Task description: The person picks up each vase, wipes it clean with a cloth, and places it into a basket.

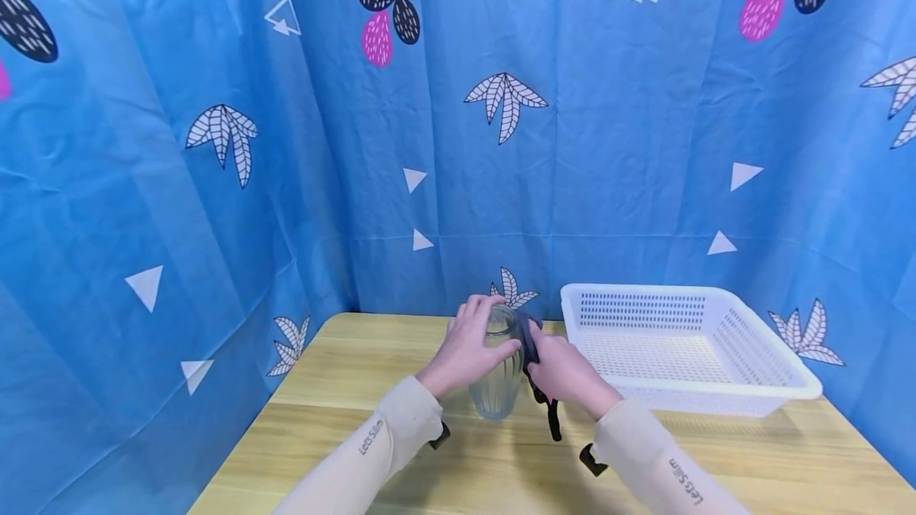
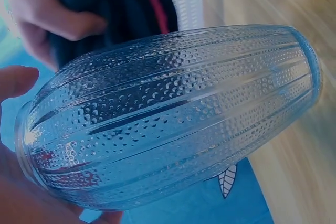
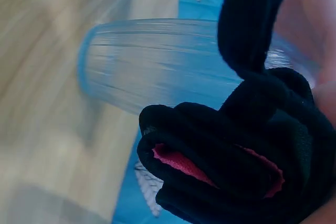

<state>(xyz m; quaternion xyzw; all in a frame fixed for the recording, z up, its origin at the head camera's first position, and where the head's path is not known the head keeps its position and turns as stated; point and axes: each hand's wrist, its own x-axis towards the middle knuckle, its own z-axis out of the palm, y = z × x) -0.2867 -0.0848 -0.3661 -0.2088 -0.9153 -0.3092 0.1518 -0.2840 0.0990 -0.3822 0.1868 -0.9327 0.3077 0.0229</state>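
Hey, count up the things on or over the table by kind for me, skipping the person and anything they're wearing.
Glass vase: 1
Folded black fabric item with pink inside: 1
White plastic basket: 1
Total: 3

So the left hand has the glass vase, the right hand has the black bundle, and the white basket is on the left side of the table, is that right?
Not quite: the white basket is on the right side of the table, not the left, as the head view shows. The left hand does have the glass vase, and the right hand the black bundle.
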